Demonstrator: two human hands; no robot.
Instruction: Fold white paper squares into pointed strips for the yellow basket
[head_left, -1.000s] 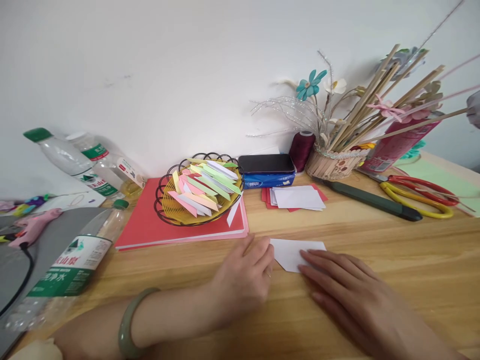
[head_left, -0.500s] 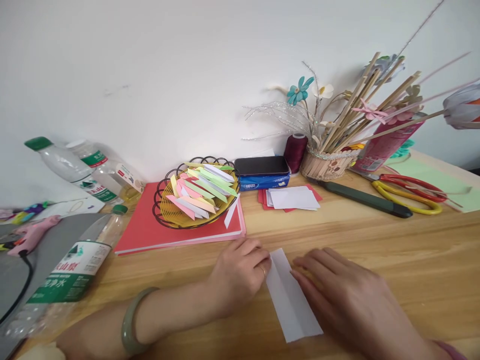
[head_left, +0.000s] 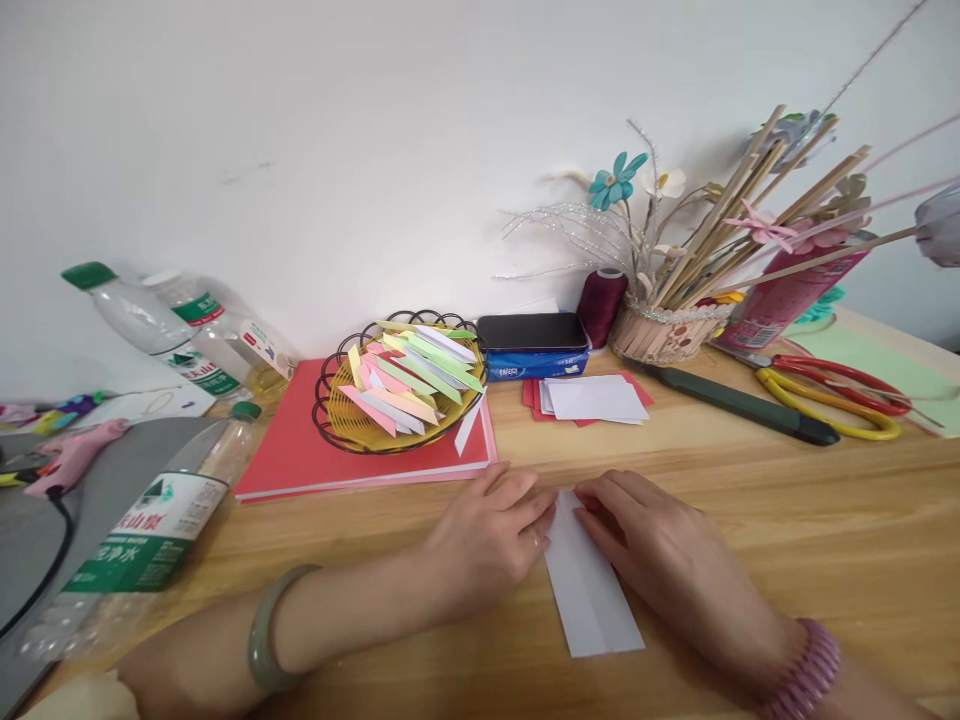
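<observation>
A folded strip of white paper (head_left: pixel 592 600) lies lengthwise on the wooden table (head_left: pixel 787 520), pointing away from me. My left hand (head_left: pixel 487 540) presses its far left edge with the fingertips. My right hand (head_left: pixel 660 560) lies over the right side, fingers on the paper's far end. Both hands meet at the top of the strip. A green bangle is on my left wrist and a pink beaded bracelet on my right.
A wire basket (head_left: pixel 401 385) of folded coloured paper strips sits on a red folder (head_left: pixel 300 455). Behind are red and white paper squares (head_left: pixel 592 398), a phone (head_left: pixel 532 332), a utility knife (head_left: pixel 746 403), scissors (head_left: pixel 832 390), a stick holder (head_left: pixel 664 335) and plastic bottles (head_left: pixel 150 520).
The paper was turned from lying crosswise to lying lengthwise. My right hand then slid up to the strip's far end, close to my left hand.
</observation>
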